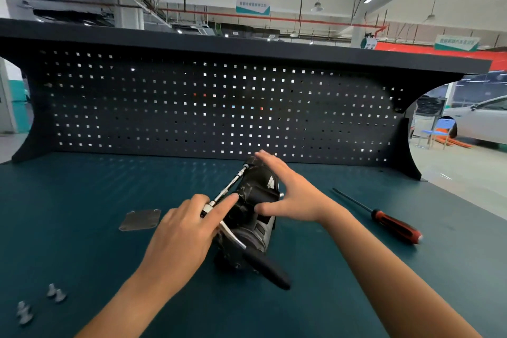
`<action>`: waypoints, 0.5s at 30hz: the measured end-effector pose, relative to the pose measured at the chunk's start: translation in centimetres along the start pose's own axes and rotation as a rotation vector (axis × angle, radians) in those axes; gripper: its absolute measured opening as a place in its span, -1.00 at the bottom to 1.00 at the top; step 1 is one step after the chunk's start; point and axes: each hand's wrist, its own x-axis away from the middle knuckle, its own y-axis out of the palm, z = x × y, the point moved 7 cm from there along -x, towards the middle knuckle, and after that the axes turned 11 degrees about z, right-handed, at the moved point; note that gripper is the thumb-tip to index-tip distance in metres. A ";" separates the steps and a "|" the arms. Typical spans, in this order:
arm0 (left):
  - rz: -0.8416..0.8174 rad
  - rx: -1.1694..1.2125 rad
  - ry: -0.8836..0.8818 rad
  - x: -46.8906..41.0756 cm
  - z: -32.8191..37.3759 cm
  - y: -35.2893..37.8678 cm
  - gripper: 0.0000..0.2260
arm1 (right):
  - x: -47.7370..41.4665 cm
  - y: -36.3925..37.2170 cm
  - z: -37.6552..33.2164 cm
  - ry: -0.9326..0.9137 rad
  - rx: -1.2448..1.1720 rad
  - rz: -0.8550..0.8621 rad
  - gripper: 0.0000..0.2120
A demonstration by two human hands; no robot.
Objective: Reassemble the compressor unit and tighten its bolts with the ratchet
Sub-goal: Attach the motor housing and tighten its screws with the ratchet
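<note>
The black compressor unit (256, 195) lies on the teal bench top (82, 200), its length running away from me. A ratchet lies against its left side: the chrome extension bar (230, 186) reaches to a bolt at the far end, and the black handle (270, 271) sticks out toward me on the right. My left hand (183, 228) grips the ratchet head, with the index finger stretched along the extension. My right hand (293, 195) rests on top of the compressor with straight fingers and the thumb spread across its near side.
A flat grey cover plate (140, 220) lies left of the compressor. Several loose silver bolts (56, 292) sit at the near left. A red-and-black-handled screwdriver (395, 225) lies to the right. A dark pegboard (192, 107) with a shelf on top backs the bench.
</note>
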 end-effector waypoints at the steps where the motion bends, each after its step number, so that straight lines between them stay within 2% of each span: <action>1: 0.008 -0.005 0.024 0.0 0.0 -0.1 -0.33 | -0.1 0.0 0.2 0.023 0.003 -0.035 -0.13; 3: 0.007 0.008 0.036 0.0 -0.1 -0.1 -0.28 | -0.1 0.3 0.3 0.056 0.012 -0.077 -0.18; 5: 0.010 0.053 -0.027 0.0 -0.4 0.0 -0.35 | 0.1 1.0 0.0 0.072 0.008 -0.098 -0.26; 8: 0.013 0.220 -0.316 -0.1 -1.4 0.3 -0.52 | 0.5 2.3 -1.2 -0.043 0.121 -0.085 -0.38; 10: 0.009 0.369 -0.496 0.3 -1.9 1.0 -0.45 | 0.4 2.8 -1.7 -0.043 0.162 -0.067 -0.44; 12: -0.001 0.503 -0.583 0.8 -2.0 1.7 -0.46 | 0.2 2.9 -1.8 -0.019 0.175 -0.080 -0.42; 15: -0.019 0.702 -0.775 1.0 -2.6 2.7 -0.75 | 0.0 2.9 -1.5 0.047 0.197 -0.115 -0.40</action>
